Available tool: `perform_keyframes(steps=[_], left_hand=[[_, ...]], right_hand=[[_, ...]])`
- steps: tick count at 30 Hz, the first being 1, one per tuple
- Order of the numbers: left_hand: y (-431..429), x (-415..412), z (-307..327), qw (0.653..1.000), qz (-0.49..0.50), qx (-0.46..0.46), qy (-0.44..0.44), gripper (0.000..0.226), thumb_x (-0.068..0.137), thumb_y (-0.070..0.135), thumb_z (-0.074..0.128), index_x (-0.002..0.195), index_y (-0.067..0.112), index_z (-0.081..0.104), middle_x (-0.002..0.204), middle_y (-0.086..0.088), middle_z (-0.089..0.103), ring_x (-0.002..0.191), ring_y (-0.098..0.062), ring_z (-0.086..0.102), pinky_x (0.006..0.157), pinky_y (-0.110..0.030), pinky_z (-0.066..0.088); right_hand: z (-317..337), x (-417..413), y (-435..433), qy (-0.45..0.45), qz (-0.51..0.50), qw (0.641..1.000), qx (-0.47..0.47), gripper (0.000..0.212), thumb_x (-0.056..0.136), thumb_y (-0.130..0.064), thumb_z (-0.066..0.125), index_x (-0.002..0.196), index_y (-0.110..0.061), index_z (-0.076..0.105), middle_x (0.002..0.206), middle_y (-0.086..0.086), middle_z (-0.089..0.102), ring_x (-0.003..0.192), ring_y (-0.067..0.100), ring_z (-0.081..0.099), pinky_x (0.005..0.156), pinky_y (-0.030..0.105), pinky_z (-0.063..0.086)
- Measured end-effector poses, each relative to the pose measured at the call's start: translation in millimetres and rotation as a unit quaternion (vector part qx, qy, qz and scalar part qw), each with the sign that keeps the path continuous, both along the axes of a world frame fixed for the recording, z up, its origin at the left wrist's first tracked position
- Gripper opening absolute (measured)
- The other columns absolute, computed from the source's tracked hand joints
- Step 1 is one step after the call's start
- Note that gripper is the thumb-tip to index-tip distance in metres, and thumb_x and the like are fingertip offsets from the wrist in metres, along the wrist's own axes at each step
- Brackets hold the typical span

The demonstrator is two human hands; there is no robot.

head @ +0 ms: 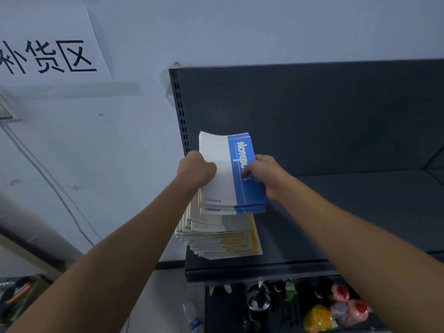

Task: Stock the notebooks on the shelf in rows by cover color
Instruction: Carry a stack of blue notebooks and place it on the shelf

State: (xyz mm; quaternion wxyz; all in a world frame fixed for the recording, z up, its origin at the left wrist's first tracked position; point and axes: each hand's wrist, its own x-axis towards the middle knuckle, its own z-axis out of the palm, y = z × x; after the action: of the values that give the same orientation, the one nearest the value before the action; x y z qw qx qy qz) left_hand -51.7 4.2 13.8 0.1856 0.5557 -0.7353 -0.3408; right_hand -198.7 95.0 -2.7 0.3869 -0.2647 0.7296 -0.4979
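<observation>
A person's left hand point(195, 170) and right hand point(263, 175) clasp a small stack of blue notebooks point(236, 174) with curled fingers, above a pile of yellow notebooks point(223, 239) on the dark shelf point(312, 224).

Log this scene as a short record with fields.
left hand: grips blue notebooks, white side
right hand: grips their blue side
blue notebooks: a few, held over stack
stack: yellow-edged notebooks, fanned, at left end of shelf
shelf: dark, perforated upright at left
below: bottles, yellow tub
</observation>
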Motion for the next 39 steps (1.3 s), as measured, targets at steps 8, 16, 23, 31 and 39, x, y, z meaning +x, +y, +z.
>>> perform_keyframes(steps=[8, 16, 23, 31, 39], left_hand=[[52.5, -20.3, -6.4, 0.984, -0.143, -0.066, -0.089, 0.014, 0.098, 0.02, 0.053, 0.096, 0.01, 0.043, 0.089, -0.001, 0.048, 0.083, -0.017, 0.048, 0.072, -0.03, 0.04], [105.5, -78.9, -17.2, 0.964, -0.227, -0.098, -0.103, 0.031, 0.09, 0.029, 0.056, 0.113, 0.007, 0.053, 0.113, -0.011, 0.06, 0.1, -0.032, 0.061, 0.083, -0.038, 0.053], [176.0, -153.1, -3.8, 0.936, -0.283, -0.162, -0.132, 0.046, 0.096, 0.03, 0.054, 0.133, 0.006, 0.043, 0.13, -0.012, 0.05, 0.114, -0.032, 0.057, 0.075, -0.035, 0.042], [273.7, -262.8, -17.2, 0.916, -0.338, -0.159, -0.146, 0.046, 0.097, 0.027, 0.052, 0.134, 0.005, 0.036, 0.129, -0.012, 0.05, 0.111, -0.031, 0.055, 0.076, -0.037, 0.04], [363.6, -373.5, -34.0, 0.905, -0.357, -0.177, -0.152, 0.036, 0.095, 0.032, 0.052, 0.123, 0.012, 0.04, 0.117, -0.009, 0.055, 0.1, -0.03, 0.06, 0.08, -0.041, 0.054]], right_hand=[[-17.8, -1.5, 53.0, 0.154, -0.079, 0.982, 0.081, 0.013, 0.087, -0.02, 0.058, 0.079, -0.011, 0.063, 0.081, 0.009, 0.075, 0.082, 0.028, 0.074, 0.078, 0.04, 0.062], [-16.5, -36.0, 129.2, 0.294, -0.164, 0.925, 0.178, 0.028, 0.097, -0.023, 0.052, 0.071, -0.014, 0.047, 0.079, 0.004, 0.063, 0.069, 0.023, 0.062, 0.06, 0.033, 0.049], [-9.8, -85.1, 201.1, 0.387, -0.224, 0.86, 0.246, 0.024, 0.101, -0.033, 0.047, 0.088, -0.013, 0.05, 0.098, 0.005, 0.061, 0.089, 0.03, 0.064, 0.068, 0.035, 0.047], [-27.6, -182.8, 307.4, 0.363, -0.259, 0.86, 0.249, 0.022, 0.099, -0.032, 0.048, 0.093, -0.011, 0.049, 0.102, 0.008, 0.061, 0.086, 0.03, 0.058, 0.068, 0.035, 0.042], [-43.7, -283.1, 404.7, 0.338, -0.282, 0.864, 0.247, 0.021, 0.096, -0.028, 0.044, 0.084, -0.012, 0.045, 0.093, 0.008, 0.061, 0.079, 0.03, 0.057, 0.062, 0.033, 0.038]])
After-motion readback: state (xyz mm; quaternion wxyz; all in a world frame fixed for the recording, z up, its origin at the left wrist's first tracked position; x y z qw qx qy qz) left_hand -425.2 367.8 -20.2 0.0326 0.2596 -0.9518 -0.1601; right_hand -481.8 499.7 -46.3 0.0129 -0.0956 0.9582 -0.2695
